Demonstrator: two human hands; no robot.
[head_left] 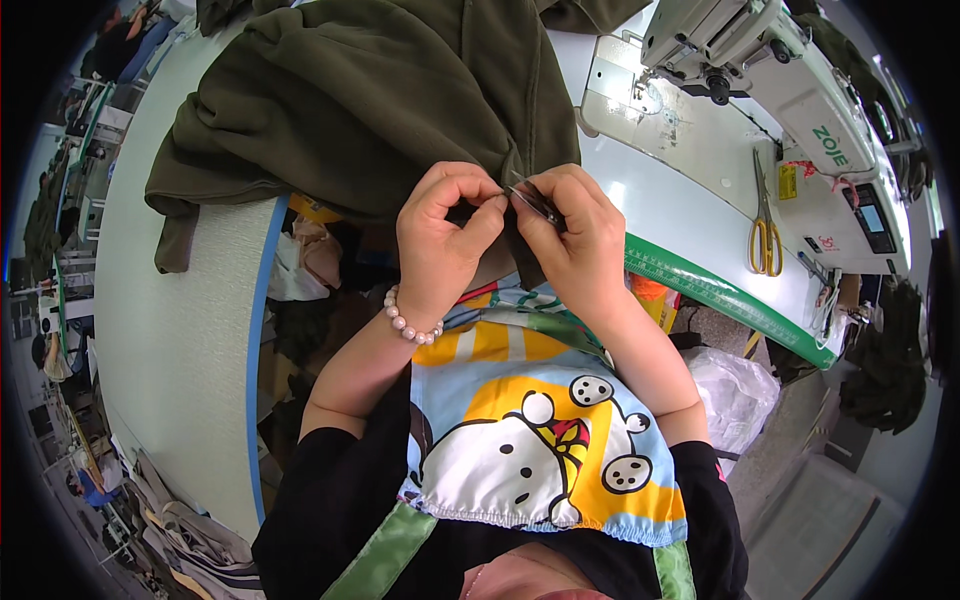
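Observation:
A dark olive garment (pixel 340 90) of thick fabric lies bunched over the table and hangs down its front edge toward me. My left hand (pixel 445 225), with a beaded bracelet at its wrist, pinches the garment's edge between thumb and forefinger. Close beside it, my right hand (pixel 570 225) is closed around small metal thread snips (pixel 536 203). Their pointed tips reach toward the left fingertips, at a seam of the garment. Exactly what lies between the left fingertips is too small to make out.
A white sewing machine (pixel 800 120) stands at the right. Yellow-handled scissors (pixel 765 235) lie beside it. A green measuring tape (pixel 720 290) runs along the table's front edge. To the left extends a pale tabletop (pixel 180 350) with a blue edge. A clear plastic bag (pixel 730 395) sits below right.

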